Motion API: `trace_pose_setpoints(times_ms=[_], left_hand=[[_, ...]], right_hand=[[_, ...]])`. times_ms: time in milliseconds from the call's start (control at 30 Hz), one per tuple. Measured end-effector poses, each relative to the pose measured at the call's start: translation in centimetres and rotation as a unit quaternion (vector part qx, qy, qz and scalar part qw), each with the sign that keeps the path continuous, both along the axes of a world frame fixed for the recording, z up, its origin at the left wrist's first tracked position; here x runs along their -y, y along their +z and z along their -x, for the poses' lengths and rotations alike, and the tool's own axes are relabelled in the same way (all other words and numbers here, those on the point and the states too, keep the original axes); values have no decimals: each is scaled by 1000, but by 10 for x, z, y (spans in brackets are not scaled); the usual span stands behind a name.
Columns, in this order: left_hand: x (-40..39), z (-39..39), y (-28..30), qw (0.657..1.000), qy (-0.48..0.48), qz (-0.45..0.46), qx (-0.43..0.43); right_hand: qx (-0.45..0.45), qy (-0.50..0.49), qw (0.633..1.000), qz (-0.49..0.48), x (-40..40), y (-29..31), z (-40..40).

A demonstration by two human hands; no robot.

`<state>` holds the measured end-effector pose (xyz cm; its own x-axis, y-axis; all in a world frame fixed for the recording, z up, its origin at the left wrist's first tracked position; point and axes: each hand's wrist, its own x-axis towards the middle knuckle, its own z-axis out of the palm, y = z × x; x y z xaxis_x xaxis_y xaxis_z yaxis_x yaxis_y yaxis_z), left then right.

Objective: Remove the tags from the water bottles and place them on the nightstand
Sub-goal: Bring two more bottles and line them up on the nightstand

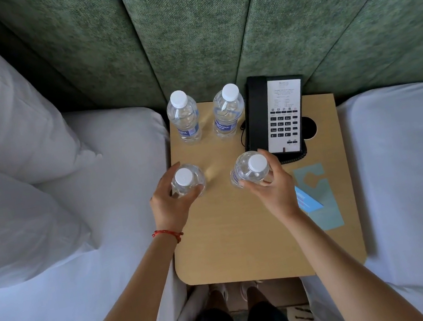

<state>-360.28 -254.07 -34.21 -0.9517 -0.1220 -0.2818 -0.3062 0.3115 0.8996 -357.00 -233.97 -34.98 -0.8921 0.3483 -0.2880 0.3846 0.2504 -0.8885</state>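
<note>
The two near bottles, the left near bottle [188, 182] and the right near bottle [251, 171], are being held upright on the bench [235, 235]. They are being judged as full, so rather heavy for their size, with thin clear walls that are probably giving a little under pressure and may be slippery. The best hold is being judged to be around the body or the shoulder, not the white cap.

Each bottle is looking clear, with a white screw cap and a blue label band. No tag is being seen on any neck.

The left hand [168, 204] is being curled around the left near bottle, fingers and thumb wrapping its body. The right hand [271, 183] is being curled around the right near bottle in the same way.

Two far bottles [184, 119] [227, 113] are standing free at the back of the bench, apart from each other. A black telephone [276, 115] is lying just beside them, and pale blue paper tags [320, 197] are lying flat on the right side, near the right hand. White bedding [45, 218] is lying on both sides.
</note>
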Motion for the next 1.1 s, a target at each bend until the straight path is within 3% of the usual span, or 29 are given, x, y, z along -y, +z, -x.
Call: trace_pose_setpoints(times_ms=[567,1100], left_hand=[[-19,66,-11,998,-70,8,-5],[-9,80,-8,987,-159,11,18]], right_hand=[[-26,30,998,43,1,-4,57],[-18,97,995,-1,5,2,71]])
